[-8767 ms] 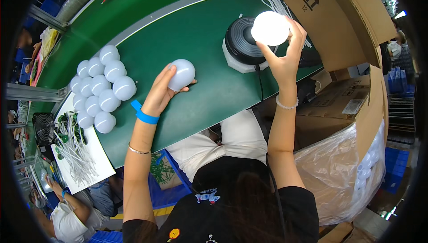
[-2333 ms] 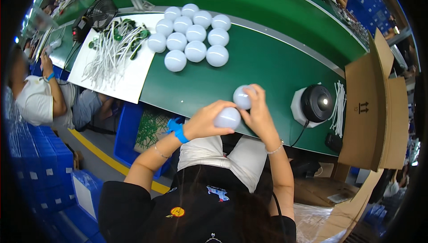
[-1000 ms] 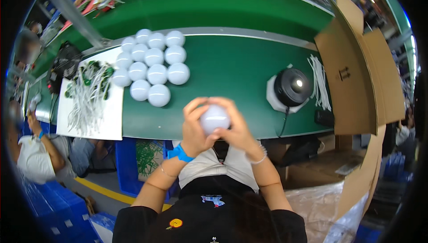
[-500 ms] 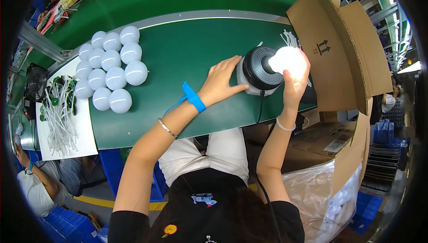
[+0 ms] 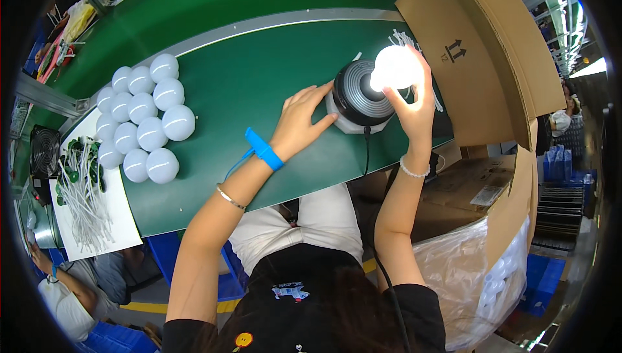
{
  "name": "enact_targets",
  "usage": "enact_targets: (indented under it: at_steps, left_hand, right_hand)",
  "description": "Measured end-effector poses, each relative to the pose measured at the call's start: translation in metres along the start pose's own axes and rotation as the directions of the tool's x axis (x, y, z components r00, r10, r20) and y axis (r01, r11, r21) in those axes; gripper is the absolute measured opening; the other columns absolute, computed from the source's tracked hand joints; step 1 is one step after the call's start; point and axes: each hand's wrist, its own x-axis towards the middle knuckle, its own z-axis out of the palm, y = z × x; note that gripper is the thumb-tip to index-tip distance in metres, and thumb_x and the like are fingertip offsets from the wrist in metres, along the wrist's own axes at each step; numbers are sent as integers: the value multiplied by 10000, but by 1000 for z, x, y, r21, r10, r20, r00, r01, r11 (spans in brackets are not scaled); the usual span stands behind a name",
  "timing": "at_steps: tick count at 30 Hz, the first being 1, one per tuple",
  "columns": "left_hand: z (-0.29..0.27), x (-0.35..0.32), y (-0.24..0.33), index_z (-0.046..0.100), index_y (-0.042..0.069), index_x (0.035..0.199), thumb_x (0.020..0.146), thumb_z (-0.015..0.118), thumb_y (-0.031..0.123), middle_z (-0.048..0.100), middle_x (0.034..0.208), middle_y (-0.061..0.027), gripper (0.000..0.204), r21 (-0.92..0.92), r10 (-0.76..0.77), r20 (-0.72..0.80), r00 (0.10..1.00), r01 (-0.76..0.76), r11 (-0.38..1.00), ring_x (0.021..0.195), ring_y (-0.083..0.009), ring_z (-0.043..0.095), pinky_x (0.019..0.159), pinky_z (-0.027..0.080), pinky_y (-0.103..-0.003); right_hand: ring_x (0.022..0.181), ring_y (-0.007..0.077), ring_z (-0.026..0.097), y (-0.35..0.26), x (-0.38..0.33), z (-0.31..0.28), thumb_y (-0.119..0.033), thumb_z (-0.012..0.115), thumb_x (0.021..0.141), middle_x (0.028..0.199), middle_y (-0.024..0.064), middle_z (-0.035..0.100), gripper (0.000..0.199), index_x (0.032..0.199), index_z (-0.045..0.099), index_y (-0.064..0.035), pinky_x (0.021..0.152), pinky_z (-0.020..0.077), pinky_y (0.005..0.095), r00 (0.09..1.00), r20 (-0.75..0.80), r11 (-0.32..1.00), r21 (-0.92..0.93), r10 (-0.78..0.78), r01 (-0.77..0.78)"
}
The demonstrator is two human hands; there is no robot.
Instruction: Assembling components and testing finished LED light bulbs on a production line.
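Note:
A brightly lit light bulb (image 5: 396, 68) is in my right hand (image 5: 414, 103), whose fingers curve round its far side. The bulb tilts over a round black ringed device (image 5: 363, 94) on a pale base; glare hides where its end meets the device's middle. My left hand (image 5: 303, 119) lies flat with fingers and thumb spread, its fingertips against the left side of that base. Further left, several unlit white bulbs (image 5: 142, 108) stand in close rows on the green table (image 5: 253, 68).
An open cardboard box (image 5: 473, 61) rises at the right. White wires (image 5: 405, 40) lie behind the device. Wired green parts (image 5: 84, 191) rest on a white sheet at the left, near a black fan (image 5: 45, 152). Bulbs in a plastic-lined carton (image 5: 453, 282) stand lower right. Another person's arm (image 5: 71, 285) shows lower left.
The view has shifted, so the table things sit further left in it. My right hand has brought the lit bulb closer over the device, while my left hand stays at the base.

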Motion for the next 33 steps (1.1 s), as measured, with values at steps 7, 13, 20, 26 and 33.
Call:
enact_targets:
  at_steps: [7, 13, 20, 26, 33]
  left_hand:
    - [1, 1, 3, 423, 79, 1255, 767, 602, 258, 495, 1201, -140, 550, -4, -16, -2, 1000, 15, 1000, 1155, -317, 412, 957, 295, -403]
    - [0, 1, 1, 434, 40, 1232, 770, 608, 268, 489, 1200, -162, 544, 26, -4, 12, 1000, 3, 1000, 1154, -302, 419, 967, 295, -383]
    - [1, 2, 0, 435, 40, 1231, 776, 604, 266, 487, 1203, -158, 535, 29, 7, 24, 1000, -7, 1000, 1151, -301, 423, 966, 297, -386]
    - [1, 2, -1, 436, 39, 1229, 775, 605, 260, 493, 1198, -151, 532, 27, 7, 24, 1000, -7, 1000, 1138, -297, 434, 959, 305, -388]
    - [1, 3, -2, 426, 75, 1251, 763, 602, 267, 511, 1156, -161, 553, 6, 9, 7, 1000, -9, 1000, 1127, -301, 437, 942, 305, -398]
  right_hand:
    - [1011, 269, 480, -9, -11, -12, -87, 747, 591, 1111, 134, 477, 619, 1146, 482, -16, 852, 406, 339, 996, -2, 968, -238, -86, 83]
    - [1039, 275, 452, -13, -5, 9, -130, 793, 543, 1126, 134, 450, 664, 1131, 496, -45, 889, 385, 369, 976, -11, 937, -280, -220, 208]
    - [1067, 283, 469, 6, 4, 19, -148, 786, 584, 1167, 146, 467, 712, 1179, 413, -31, 893, 402, 363, 983, -73, 985, -1, -171, 171]
    - [1077, 288, 450, 13, -10, 8, -122, 733, 640, 1180, 167, 432, 708, 1235, 364, -19, 910, 372, 362, 994, -90, 998, -24, -55, 53]
    - [1055, 288, 429, -5, -21, -2, -118, 736, 614, 1137, 169, 418, 670, 1203, 427, -35, 890, 374, 370, 981, -63, 943, -293, -184, 158]
